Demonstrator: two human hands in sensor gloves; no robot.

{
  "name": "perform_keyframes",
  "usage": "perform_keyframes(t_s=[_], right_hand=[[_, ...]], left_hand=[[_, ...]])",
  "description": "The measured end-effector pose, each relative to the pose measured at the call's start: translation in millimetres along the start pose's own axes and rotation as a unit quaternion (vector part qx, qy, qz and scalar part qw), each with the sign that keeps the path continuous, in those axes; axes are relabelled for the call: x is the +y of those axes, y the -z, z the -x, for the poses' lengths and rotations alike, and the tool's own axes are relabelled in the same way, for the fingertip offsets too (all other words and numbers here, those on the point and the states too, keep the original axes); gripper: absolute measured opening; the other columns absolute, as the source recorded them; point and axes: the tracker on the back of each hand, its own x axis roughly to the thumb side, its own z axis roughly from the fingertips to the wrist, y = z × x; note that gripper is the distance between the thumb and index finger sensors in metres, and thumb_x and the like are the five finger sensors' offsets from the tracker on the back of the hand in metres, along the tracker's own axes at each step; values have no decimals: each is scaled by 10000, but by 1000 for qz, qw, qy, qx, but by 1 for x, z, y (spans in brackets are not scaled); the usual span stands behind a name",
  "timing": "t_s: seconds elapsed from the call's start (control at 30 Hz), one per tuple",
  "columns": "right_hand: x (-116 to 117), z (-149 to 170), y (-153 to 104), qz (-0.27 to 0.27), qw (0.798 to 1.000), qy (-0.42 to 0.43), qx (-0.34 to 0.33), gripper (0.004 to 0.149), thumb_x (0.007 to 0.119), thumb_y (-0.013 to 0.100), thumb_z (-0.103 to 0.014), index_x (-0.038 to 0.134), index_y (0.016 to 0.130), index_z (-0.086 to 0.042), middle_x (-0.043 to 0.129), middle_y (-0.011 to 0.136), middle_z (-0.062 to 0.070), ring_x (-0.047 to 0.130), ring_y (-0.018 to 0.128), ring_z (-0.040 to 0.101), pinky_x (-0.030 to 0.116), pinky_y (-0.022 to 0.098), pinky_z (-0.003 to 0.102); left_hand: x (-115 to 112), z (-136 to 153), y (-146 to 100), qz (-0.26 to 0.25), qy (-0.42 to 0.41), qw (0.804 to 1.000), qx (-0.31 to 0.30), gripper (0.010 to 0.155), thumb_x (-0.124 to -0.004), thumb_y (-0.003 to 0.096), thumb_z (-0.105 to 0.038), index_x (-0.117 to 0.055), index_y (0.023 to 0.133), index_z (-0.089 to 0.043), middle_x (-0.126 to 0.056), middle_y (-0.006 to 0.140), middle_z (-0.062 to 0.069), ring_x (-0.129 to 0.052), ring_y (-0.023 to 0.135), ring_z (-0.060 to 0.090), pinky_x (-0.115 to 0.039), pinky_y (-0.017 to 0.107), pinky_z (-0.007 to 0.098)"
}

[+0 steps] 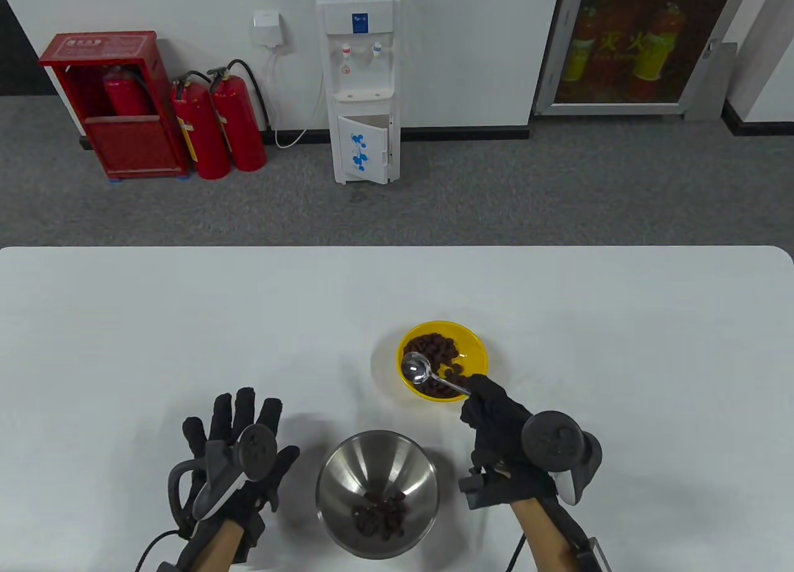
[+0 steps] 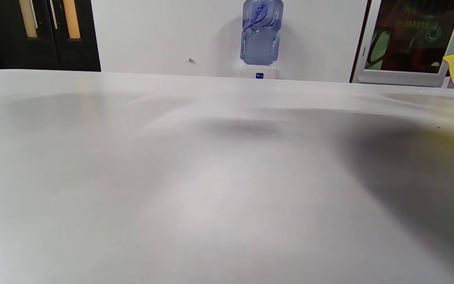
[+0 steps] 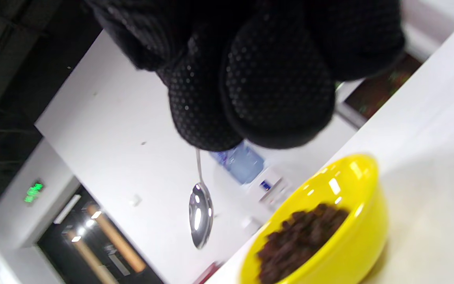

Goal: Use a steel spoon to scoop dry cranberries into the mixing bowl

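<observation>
Nearest the front edge of the table (image 1: 124, 299), the steel mixing bowl (image 1: 377, 492) stands between the two hands, with a small heap of dry cranberries (image 1: 379, 513) already at its bottom. The left hand (image 1: 232, 454) lies beside the bowl with fingers spread and holds nothing. The right hand (image 1: 502, 432) grips the handle end of the steel spoon (image 1: 428, 373), fingers closed around it.

The spoon's long axis runs from the right hand up and to the left; its empty spoon bowl hangs above the near-left part of the yellow bowl (image 1: 474, 342). In the right wrist view the spoon (image 3: 200, 209) is clear of the cranberry supply (image 3: 298, 232), not yet dipped in. The supply thus lies just beyond the grip; the mixing bowl lies behind and to the left of it. The right hand is the nearer to both.

Against the far wall stands a water dispenser (image 1: 363, 82); its bottle (image 2: 261, 31) carries lettering too blurred to read with certainty. A framed poster (image 1: 645, 41) shows Chinese characters.
</observation>
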Motion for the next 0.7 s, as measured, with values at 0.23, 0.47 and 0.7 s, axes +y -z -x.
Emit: perform_keyframes(t_s=[0.23, 0.47, 0.7], right_hand=[[11, -1, 18, 35, 994, -105, -15, 420, 697, 486, -305, 708, 880, -161, 882, 731, -44, 966, 504, 186, 775, 452, 462], [27, 10, 16, 29, 968, -243, -49, 441, 676, 489, -313, 652, 910, -184, 848, 785, -90, 944, 575, 177, 754, 496, 468], [35, 26, 11, 40, 950, -307, -52, 442, 718, 476, -347, 704, 896, -207, 915, 766, -86, 984, 578, 171, 774, 492, 454]], left_hand=[[0, 1, 0, -3, -5, 1000, 1, 784, -584, 405, -753, -235, 1067, -520, -112, 1238, -92, -102, 1177, 295, -58, 716, 716], [0, 1, 0, -7, -1, 1000, 1, 786, -585, 405, -752, -236, 1069, -518, -110, 1238, -92, -101, 1177, 296, -57, 715, 717], [-1, 0, 0, -3, 3, 1000, 0, 786, -585, 404, -753, -234, 1068, -519, -110, 1238, -92, -100, 1177, 296, -56, 715, 717]])
